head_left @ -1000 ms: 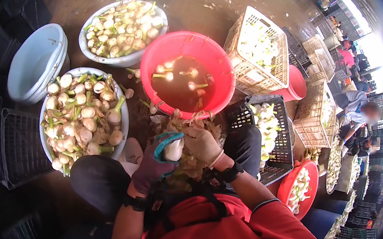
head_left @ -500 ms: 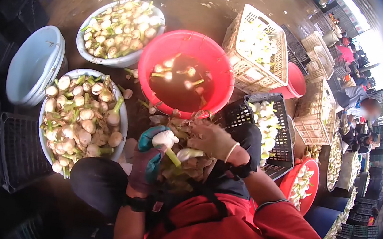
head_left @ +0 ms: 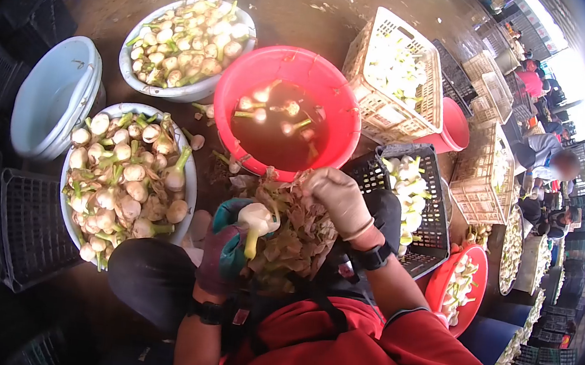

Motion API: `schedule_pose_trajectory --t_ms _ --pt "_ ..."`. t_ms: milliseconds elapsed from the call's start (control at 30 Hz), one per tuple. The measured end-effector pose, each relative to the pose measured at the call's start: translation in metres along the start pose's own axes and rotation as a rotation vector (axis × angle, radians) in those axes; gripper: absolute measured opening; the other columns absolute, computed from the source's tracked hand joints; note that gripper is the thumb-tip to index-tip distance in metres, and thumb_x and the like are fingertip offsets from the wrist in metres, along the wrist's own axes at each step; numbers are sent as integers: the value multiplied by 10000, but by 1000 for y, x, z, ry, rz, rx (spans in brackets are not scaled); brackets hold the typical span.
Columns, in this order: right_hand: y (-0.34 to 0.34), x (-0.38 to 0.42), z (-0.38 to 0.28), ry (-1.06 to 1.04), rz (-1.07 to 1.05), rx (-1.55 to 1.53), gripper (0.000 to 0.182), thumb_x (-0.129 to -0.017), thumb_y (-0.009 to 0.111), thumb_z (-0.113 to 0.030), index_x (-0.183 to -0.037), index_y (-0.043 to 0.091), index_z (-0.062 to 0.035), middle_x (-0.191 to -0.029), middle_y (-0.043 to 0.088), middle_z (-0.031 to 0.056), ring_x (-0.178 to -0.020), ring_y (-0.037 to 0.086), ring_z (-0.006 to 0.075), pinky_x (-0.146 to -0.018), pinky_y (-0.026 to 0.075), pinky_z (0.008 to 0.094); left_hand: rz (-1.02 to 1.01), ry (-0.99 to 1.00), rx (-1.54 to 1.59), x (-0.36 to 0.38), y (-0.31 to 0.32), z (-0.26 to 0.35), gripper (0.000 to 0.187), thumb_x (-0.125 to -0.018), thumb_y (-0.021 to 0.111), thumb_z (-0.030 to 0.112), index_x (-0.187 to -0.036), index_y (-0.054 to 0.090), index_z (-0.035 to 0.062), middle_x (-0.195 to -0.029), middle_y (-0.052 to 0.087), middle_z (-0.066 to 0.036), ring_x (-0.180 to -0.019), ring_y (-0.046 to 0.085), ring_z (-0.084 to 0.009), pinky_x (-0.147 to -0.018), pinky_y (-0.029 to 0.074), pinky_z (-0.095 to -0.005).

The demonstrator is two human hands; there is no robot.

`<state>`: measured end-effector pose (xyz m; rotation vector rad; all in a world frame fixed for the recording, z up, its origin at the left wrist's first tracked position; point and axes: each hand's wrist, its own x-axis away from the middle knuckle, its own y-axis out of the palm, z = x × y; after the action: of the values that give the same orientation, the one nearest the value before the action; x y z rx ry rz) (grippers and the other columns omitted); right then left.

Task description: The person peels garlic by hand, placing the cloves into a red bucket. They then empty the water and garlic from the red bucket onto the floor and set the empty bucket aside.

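My left hand (head_left: 222, 247), in a purple and teal glove, is wrapped round a white garlic bulb (head_left: 257, 216) whose green stem points down. My right hand (head_left: 340, 199), in a pale glove, is raised to the right of the bulb, apart from it. Its fingers are curled together at the edge of a pile of papery peels (head_left: 296, 244); whatever they pinch is too small to name. The peels lie between my knees, below a red tub (head_left: 226, 103) of brownish water with several bulbs in it.
Left are a full basin of bulbs (head_left: 191, 203), another full basin (head_left: 124, 66) and stacked blue basins (head_left: 50, 97). Right are a black crate (head_left: 438, 235), a cream crate (head_left: 393, 118) and a red basin (head_left: 475, 304). People, including one person (head_left: 545, 150), sit far right.
My right hand has moved up and right, away from the bulb. In my left hand the bulb has turned, so its stem points more directly down.
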<state>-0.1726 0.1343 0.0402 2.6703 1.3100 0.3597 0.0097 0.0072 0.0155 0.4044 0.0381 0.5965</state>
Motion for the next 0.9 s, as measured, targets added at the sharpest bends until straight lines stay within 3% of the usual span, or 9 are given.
schedule_pose_trajectory --t_ms 133,267,333,367,500,533,633,767,900 --pt "40 10 -8 -311 -145 947 267 -807 686 -123 -1059 625 -57 -856 619 112 -736 628 247 -667 506 343 15 -184 38 -6 4 -2 378 -831 525 56 -1205 488 16 -1064 573 -81 -940 564 -155 -835 465 -267" --pt "38 10 7 -331 -91 966 218 -830 630 -257 -981 609 -101 -930 600 124 -875 605 333 -728 495 428 -54 -236 112 -1 -5 -6 355 -841 502 68 -1193 493 26 -1069 573 -77 -879 549 -112 -764 455 -237" --pt "22 -1 1 -218 -219 1349 228 -831 630 -265 -987 615 -99 -919 618 120 -857 622 328 -729 504 424 -85 145 -395 1 -6 -8 337 -852 478 91 -1183 495 32 -1062 572 -76 -872 551 -113 -754 458 -239" --pt "21 -14 -13 252 -281 1368 282 -823 648 -282 -1028 621 -91 -910 641 116 -860 637 313 -734 514 420 -93 152 -398 1 -8 -10 337 -852 478 91 -1183 495 32 -1062 572 -76 -872 551 -113 -754 458 -239" --pt "7 7 3 85 -256 1037 332 -848 620 -291 -1092 615 -66 -971 642 153 -891 637 320 -759 515 406 39 -78 243 2 -1 -8 328 -863 446 90 -1176 494 1 -1054 563 -100 -948 566 -194 -846 474 -307" --pt "20 11 -7 123 -251 674 345 -866 592 -274 -1131 614 -55 -1037 634 174 -902 635 325 -777 516 394 8 46 -90 0 -2 -12 324 -867 445 75 -1179 488 1 -1055 563 -107 -948 569 -198 -847 477 -313" --pt "31 15 2 -206 -223 1068 232 -836 610 -258 -971 596 -70 -874 629 178 -854 621 355 -732 493 429 -78 334 -634 -4 6 1 313 -879 457 32 -1190 463 -5 -1046 565 -117 -936 594 -224 -845 506 -355" --pt "10 9 -2 -70 -325 1283 307 -744 688 -285 -963 590 -94 -893 642 148 -851 630 362 -718 509 422 -95 -242 675 -1 -4 0 349 -873 434 97 -1207 458 -1 -1083 564 -167 -1039 616 -326 -867 543 -459" --pt "-12 13 40 45 -307 1519 597 -625 764 -300 -1150 546 -117 -916 648 131 -861 641 352 -759 518 417 52 -173 355 -4 -13 -26 371 -882 470 120 -1236 463 10 -1098 563 -152 -1000 604 -275 -867 539 -419"
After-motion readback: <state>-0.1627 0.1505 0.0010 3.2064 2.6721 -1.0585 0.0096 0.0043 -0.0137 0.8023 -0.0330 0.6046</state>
